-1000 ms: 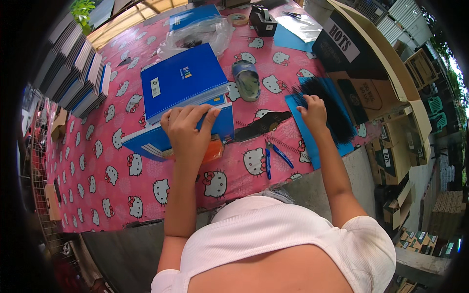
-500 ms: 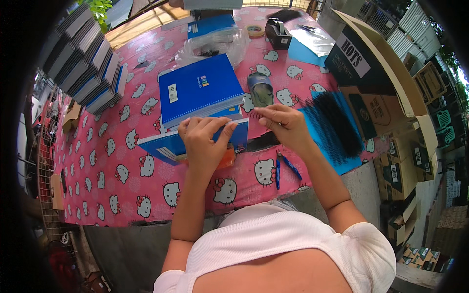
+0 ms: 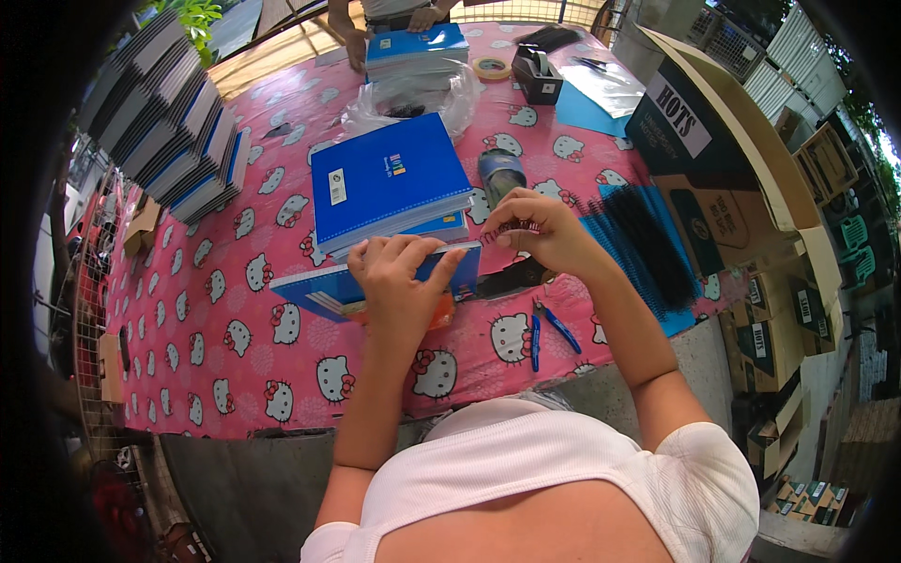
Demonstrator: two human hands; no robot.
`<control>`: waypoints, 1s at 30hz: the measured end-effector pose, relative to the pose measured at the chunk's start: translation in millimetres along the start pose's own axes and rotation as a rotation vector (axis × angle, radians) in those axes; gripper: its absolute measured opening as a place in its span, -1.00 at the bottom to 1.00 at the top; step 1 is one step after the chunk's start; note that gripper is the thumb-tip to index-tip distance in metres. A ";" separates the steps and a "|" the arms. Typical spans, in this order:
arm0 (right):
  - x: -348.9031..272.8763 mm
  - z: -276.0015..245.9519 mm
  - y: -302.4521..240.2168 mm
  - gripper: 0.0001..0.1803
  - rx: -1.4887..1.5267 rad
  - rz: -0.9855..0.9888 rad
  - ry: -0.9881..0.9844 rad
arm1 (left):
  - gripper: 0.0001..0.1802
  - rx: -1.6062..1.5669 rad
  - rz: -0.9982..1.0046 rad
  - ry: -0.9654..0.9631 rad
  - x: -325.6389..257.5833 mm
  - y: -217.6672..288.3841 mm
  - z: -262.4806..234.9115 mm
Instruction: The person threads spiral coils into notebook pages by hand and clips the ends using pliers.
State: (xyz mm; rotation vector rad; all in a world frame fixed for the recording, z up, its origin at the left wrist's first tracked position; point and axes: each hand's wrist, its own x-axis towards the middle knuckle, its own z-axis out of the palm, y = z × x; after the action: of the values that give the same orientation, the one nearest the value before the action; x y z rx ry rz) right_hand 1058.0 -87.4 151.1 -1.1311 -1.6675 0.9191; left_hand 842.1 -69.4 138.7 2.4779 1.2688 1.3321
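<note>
Right hand moved left, coil lying lengthwise toward notebook.

A workshop, with notebook stacks, black spiral coils, pliers and cardboard boxes.

The pink surface bears white cat faces (red bows included); the held rectangular paper notebook is blue, the bundled thin spiral coils black.

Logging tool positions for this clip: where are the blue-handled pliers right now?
In the head view, the blue-handled pliers lie right of centre on the pink tablecloth, near the wearer's edge, below the right hand in the picture.
</note>
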 end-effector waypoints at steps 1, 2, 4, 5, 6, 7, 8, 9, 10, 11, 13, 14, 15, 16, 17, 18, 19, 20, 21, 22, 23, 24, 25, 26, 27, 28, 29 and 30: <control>-0.6 -2.0 0.1 -0.77 0.028 0.002 -0.016 | -0.80 -0.003 0.001 0.010 -1.7 1.9 1.9; -1.3 -4.7 1.1 -0.77 0.030 0.000 -0.017 | -0.81 -0.006 0.003 0.019 -3.5 2.9 3.4; -2.7 -8.7 0.5 -0.84 -0.156 -0.112 -0.132 | -0.81 -0.002 -0.001 0.022 -7.1 3.4 5.9; -3.5 -8.8 -2.2 -0.84 -0.156 -0.114 -0.132 | -0.81 -0.001 -0.005 0.024 -8.9 3.5 7.1; -3.9 -8.3 -5.8 -0.84 -0.096 0.135 -0.164 | -0.81 0.000 -0.005 0.025 -10.7 3.6 7.4; -3.9 -6.4 -8.4 -0.84 -0.036 0.384 -0.194 | -0.78 0.007 -0.021 0.004 -12.0 3.8 7.2; -7.7 1.2 -7.2 -0.84 -0.035 0.383 -0.194 | -0.74 0.015 -0.037 -0.018 -13.5 3.8 7.1; -15.2 13.1 -5.1 -0.87 -0.163 0.186 -0.075 | -0.74 0.016 -0.037 -0.017 -15.3 3.6 7.2; -18.7 17.9 -3.4 -0.88 -0.222 0.080 -0.018 | -0.76 0.020 -0.029 -0.020 -15.7 3.7 5.8; -22.3 22.7 -1.4 -0.88 -0.287 -0.022 0.045 | -0.77 0.025 -0.022 -0.023 -16.2 3.8 4.3; -23.4 26.8 -1.1 -0.75 -0.522 -0.235 0.080 | -0.78 0.022 -0.014 -0.032 -18.1 4.1 1.7; -24.1 30.4 -3.9 -0.75 -0.520 -0.240 0.080 | -0.79 0.015 -0.007 -0.045 -19.0 4.2 0.6; -24.7 34.6 -7.7 -0.74 -0.548 -0.239 0.145 | -0.79 0.020 -0.007 -0.043 -19.4 4.7 -0.2; -24.8 37.0 -13.1 -0.74 -0.577 -0.238 0.212 | -0.80 0.007 -0.007 -0.044 -18.7 6.9 -1.8; -25.8 36.2 -12.5 -0.74 -0.576 -0.243 0.213 | -0.81 -0.005 -0.006 -0.044 -18.1 8.8 -3.5; -27.8 33.8 -9.2 -0.73 -0.602 -0.242 0.139 | -0.81 -0.002 -0.003 -0.041 -18.1 10.1 -5.7; -26.7 33.6 -13.1 -0.72 -0.626 -0.242 0.063 | -0.81 -0.006 -0.002 -0.050 -18.5 10.7 -7.9; -26.2 35.3 -17.6 -0.72 -0.625 -0.248 0.063 | -0.81 -0.010 -0.001 -0.058 -18.3 11.0 -9.6; -26.4 37.6 -23.4 -0.77 -0.620 -0.232 0.140 | -0.81 -0.007 0.001 -0.055 -17.5 11.1 -10.3; -27.0 38.9 -29.1 -0.82 -0.617 -0.214 0.217 | -0.82 -0.010 -0.001 -0.043 -17.4 11.5 -9.5; -27.6 39.5 -26.9 -0.82 -0.618 -0.217 0.218 | -0.82 -0.013 -0.003 -0.032 -17.1 11.7 -9.5; -28.2 40.3 -21.1 -0.83 -0.622 -0.195 0.172 | -0.82 -0.013 -0.001 -0.029 -16.7 11.6 -10.5; -27.2 41.8 -22.5 -0.84 -0.624 -0.173 0.126 | -0.82 -0.018 0.000 -0.033 -16.9 10.5 -11.6; -26.8 44.8 -25.1 -0.84 -0.624 -0.176 0.125 | -0.82 -0.022 0.001 -0.038 -17.1 9.6 -12.6; -25.7 49.7 -29.1 -0.87 -0.640 -0.218 0.188 | -0.82 -0.019 0.001 -0.035 -17.2 8.9 -13.7; -24.1 52.5 -33.0 -0.89 -0.657 -0.258 0.251 | -0.81 -0.019 -0.003 -0.032 -17.1 8.1 -14.2; -22.5 50.7 -32.1 -0.89 -0.656 -0.262 0.249 | -0.80 -0.017 -0.008 -0.029 -17.4 7.1 -15.4; -20.0 45.0 -29.5 -0.87 -0.612 -0.226 0.092 | -0.80 -0.012 -0.011 -0.026 -19.2 7.3 -19.4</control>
State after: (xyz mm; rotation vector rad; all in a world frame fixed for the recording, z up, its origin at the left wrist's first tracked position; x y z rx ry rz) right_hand 1011.0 -119.5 158.0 -1.3131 -2.0113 0.2032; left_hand 827.3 -93.4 140.9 2.4684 1.2628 1.2974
